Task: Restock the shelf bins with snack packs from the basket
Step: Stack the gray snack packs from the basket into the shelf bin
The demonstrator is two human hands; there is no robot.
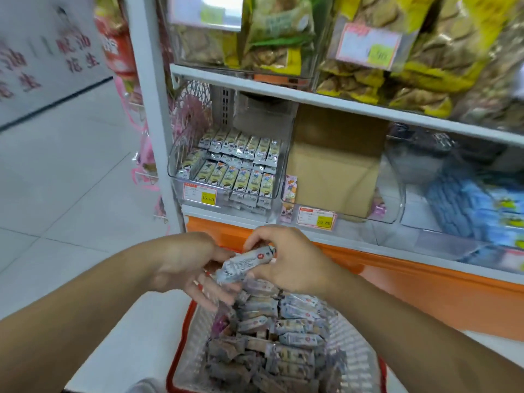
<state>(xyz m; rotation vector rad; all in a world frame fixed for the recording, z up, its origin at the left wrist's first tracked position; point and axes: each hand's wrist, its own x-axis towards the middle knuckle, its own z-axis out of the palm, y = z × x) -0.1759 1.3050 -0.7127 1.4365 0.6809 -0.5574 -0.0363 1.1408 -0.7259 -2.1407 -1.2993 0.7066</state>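
Silvery snack pack (244, 263) pinched by right hand (286, 259) fingers (256, 236), resting across relaxed left hand (187, 265) fingers above basket (181, 344). Slick wrapper, light grip: could slip back before reaching bin (226, 171).

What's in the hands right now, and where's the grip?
One snack pack: right hand pinches its upper end, left hand supports the lower end.

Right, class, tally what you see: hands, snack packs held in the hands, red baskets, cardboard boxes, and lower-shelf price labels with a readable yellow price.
hands: 2, the left hand and the right hand
snack pack held: 1
basket: 1
cardboard box: 1
price labels: 2, left label and middle label
Total: 7
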